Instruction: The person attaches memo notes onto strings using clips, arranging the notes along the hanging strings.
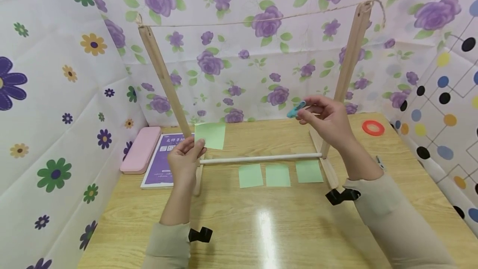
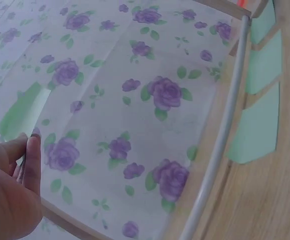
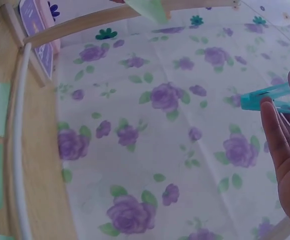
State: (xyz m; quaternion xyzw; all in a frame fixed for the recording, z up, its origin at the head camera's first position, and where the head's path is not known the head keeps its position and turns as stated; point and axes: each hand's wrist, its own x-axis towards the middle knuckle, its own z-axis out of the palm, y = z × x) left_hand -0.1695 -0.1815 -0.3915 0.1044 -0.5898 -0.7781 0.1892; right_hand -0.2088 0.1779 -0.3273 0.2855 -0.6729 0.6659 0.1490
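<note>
A square green paper note [image 1: 210,135] is pinched at its lower left corner by my left hand [image 1: 185,159], in front of the left wooden post. The left wrist view shows the same green note [image 2: 22,114] between thumb and fingers. Between the thumb and fingers of my right hand [image 1: 326,119] is a teal clothespin [image 1: 296,109], raised near the right post. In the right wrist view the clothespin [image 3: 264,100] points left, its handles in the fingers. A thin twine line [image 1: 231,23] runs between the post tops, above both hands.
Wooden posts [image 1: 349,57] are joined low down by a white rod [image 1: 261,158]. Three green notes [image 1: 278,175] lie in front of it. At the left are a pink case [image 1: 141,150] and a purple book [image 1: 158,171]; at the right, a red ring [image 1: 373,128] and a small clip [image 1: 379,162].
</note>
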